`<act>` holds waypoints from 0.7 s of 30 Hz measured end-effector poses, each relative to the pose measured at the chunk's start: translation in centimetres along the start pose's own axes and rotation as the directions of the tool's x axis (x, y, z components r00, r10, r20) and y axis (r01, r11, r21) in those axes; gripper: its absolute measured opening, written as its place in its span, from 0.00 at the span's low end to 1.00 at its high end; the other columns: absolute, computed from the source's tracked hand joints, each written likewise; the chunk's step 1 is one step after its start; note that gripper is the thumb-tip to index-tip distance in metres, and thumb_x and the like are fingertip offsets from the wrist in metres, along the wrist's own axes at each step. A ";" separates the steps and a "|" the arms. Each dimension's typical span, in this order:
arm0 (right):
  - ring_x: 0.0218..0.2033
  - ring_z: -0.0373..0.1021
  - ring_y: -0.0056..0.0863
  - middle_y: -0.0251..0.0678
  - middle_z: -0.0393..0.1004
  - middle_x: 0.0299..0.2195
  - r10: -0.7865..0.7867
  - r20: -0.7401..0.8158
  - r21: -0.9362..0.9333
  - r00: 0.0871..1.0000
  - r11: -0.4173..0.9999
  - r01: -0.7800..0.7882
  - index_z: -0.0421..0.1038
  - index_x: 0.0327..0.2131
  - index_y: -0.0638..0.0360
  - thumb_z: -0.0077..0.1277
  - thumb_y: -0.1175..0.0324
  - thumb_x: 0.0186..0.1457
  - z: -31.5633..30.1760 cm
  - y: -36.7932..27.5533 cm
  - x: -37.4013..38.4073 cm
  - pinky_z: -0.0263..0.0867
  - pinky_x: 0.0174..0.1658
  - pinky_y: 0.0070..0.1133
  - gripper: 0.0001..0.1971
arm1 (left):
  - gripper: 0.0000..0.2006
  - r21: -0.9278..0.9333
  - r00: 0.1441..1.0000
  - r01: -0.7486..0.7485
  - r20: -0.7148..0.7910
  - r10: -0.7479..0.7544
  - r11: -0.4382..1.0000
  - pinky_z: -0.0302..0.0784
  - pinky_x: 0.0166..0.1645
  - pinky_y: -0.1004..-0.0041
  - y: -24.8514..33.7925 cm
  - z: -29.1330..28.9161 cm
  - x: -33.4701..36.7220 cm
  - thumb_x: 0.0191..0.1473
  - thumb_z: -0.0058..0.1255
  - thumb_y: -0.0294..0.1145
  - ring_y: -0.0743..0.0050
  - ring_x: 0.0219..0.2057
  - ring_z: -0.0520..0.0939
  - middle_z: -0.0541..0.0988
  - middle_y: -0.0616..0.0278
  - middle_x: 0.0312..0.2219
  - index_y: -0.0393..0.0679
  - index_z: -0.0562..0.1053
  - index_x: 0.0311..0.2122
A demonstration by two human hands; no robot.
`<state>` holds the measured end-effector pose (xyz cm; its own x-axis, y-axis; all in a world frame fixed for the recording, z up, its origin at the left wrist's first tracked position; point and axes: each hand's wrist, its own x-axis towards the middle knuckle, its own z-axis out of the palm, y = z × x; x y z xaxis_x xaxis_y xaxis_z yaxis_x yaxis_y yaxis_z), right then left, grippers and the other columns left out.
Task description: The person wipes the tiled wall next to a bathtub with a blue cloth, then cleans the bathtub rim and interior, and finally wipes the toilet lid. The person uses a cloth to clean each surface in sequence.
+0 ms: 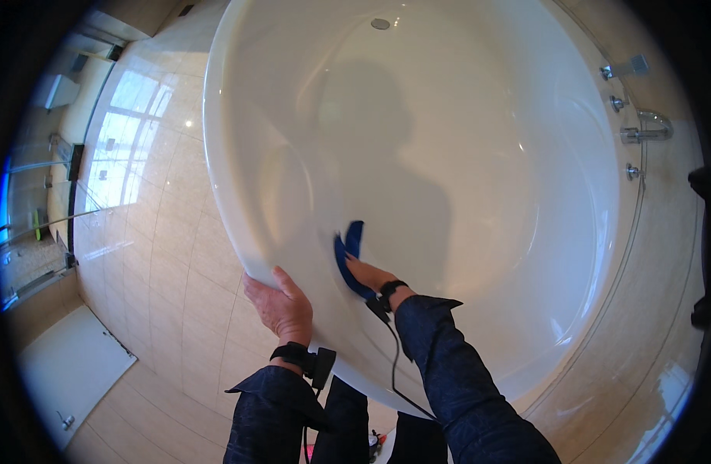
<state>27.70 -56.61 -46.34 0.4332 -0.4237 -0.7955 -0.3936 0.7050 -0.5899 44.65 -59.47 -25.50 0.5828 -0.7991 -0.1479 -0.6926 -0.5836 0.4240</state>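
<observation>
A large white bathtub (479, 232) fills the middle of the view. On its left rim rests my left hand (282, 305), fingers curled over the outer edge and thumb lying along the top. My right hand (371, 278) reaches down inside the tub, closed around a dark blue cloth (343, 267). Part of the cloth sticks up past the fingers against the tub's left inner wall. The fingertips are partly hidden by the cloth. Both wrists wear black straps with small boxes and cables.
Chrome taps and a spout (641, 133) stand along the right ledge. A round drain fitting (380, 24) shows at the tub's far end. Glossy beige floor tiles (177, 255) lie to the left, with a glass enclosure (42, 209) and a white panel (73, 367) beyond.
</observation>
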 end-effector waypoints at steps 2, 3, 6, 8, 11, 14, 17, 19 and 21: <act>0.76 0.50 0.41 0.46 0.50 0.77 -0.059 0.039 -0.247 0.998 0.967 0.067 0.43 0.77 0.59 0.26 0.47 0.76 -3.5 10.6 -1.8 0.43 0.77 0.30 0.36 | 0.35 -0.061 0.999 -0.019 0.043 0.021 0.998 0.70 0.63 0.49 2.9 1.5 -0.7 0.70 0.42 0.53 0.33 0.60 0.72 0.68 0.35 0.60 0.34 0.58 0.69; 0.76 0.51 0.42 0.51 0.53 0.75 0.160 0.008 -0.215 0.987 0.964 -0.154 0.47 0.75 0.62 0.29 0.54 0.77 -0.7 11.4 -2.6 0.48 0.76 0.30 0.32 | 0.35 -0.012 1.000 -0.004 0.020 0.004 1.000 0.71 0.63 0.49 1.5 0.9 -0.2 0.70 0.42 0.53 0.33 0.60 0.73 0.68 0.35 0.60 0.34 0.58 0.69; 0.73 0.54 0.53 0.59 0.55 0.72 -0.018 0.266 -0.835 0.964 0.496 0.240 0.59 0.68 0.64 0.32 0.67 0.74 -0.5 18.9 -7.8 0.60 0.71 0.41 0.24 | 0.35 -0.021 1.000 0.022 -0.008 -0.022 1.000 0.71 0.62 0.49 0.7 0.8 0.1 0.69 0.43 0.53 0.33 0.60 0.71 0.70 0.35 0.58 0.33 0.59 0.68; 0.73 0.53 0.59 0.59 0.51 0.74 0.167 0.071 -0.701 0.983 0.710 -0.070 0.55 0.72 0.56 0.36 0.54 0.73 -2.3 25.4 -12.3 0.55 0.72 0.46 0.30 | 0.35 -0.059 1.000 -0.008 0.016 0.009 0.998 0.71 0.62 0.49 1.5 1.7 -0.2 0.69 0.43 0.53 0.34 0.60 0.71 0.70 0.35 0.58 0.32 0.59 0.68; 0.76 0.40 0.63 0.54 0.43 0.77 0.490 -0.052 -0.379 0.870 0.796 -0.472 0.48 0.77 0.42 0.42 0.37 0.67 -2.3 24.2 -17.2 0.43 0.75 0.52 0.41 | 0.35 -0.004 1.000 -0.006 -0.025 0.006 1.000 0.71 0.62 0.49 -0.1 0.4 0.5 0.69 0.42 0.53 0.34 0.60 0.71 0.69 0.35 0.59 0.32 0.58 0.68; 0.77 0.41 0.55 0.48 0.44 0.77 0.588 -0.284 -0.444 0.757 0.620 -0.647 0.51 0.76 0.37 0.46 0.40 0.65 -3.1 24.9 -20.9 0.45 0.70 0.63 0.39 | 0.35 0.028 0.999 -0.024 -0.033 0.025 0.999 0.72 0.62 0.49 -0.4 0.6 0.6 0.70 0.42 0.53 0.33 0.60 0.72 0.68 0.35 0.60 0.32 0.58 0.68; 0.76 0.44 0.56 0.48 0.48 0.76 0.575 -0.428 -0.405 0.697 0.568 -0.717 0.58 0.73 0.38 0.49 0.45 0.63 -4.2 29.2 -21.0 0.50 0.66 0.64 0.36 | 0.35 -0.025 1.000 0.003 0.005 -0.003 1.000 0.73 0.61 0.50 0.7 0.9 0.2 0.69 0.42 0.53 0.33 0.60 0.73 0.68 0.35 0.60 0.33 0.58 0.69; 0.75 0.44 0.59 0.50 0.49 0.75 0.604 -0.427 -0.308 0.673 0.603 -0.736 0.59 0.72 0.40 0.50 0.47 0.63 -3.5 30.1 -18.0 0.50 0.66 0.63 0.36 | 0.36 -0.048 1.000 0.013 0.019 -0.012 0.999 0.73 0.61 0.50 1.0 1.0 0.1 0.69 0.42 0.54 0.34 0.59 0.73 0.68 0.36 0.61 0.33 0.58 0.69; 0.71 0.51 0.67 0.57 0.57 0.71 0.487 -0.307 -0.370 0.818 0.731 -0.574 0.62 0.70 0.46 0.50 0.52 0.62 -1.9 28.7 -14.7 0.54 0.66 0.63 0.33 | 0.36 -0.019 1.000 0.000 0.002 0.000 1.000 0.73 0.61 0.50 0.3 0.5 0.4 0.69 0.42 0.54 0.34 0.59 0.73 0.68 0.36 0.61 0.33 0.58 0.69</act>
<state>8.48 -31.21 -51.80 -0.0862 -0.1782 -0.9802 -0.8364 0.5474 -0.0260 44.49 -60.02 -25.88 0.5823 -0.7991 -0.1494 -0.6839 -0.5809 0.4413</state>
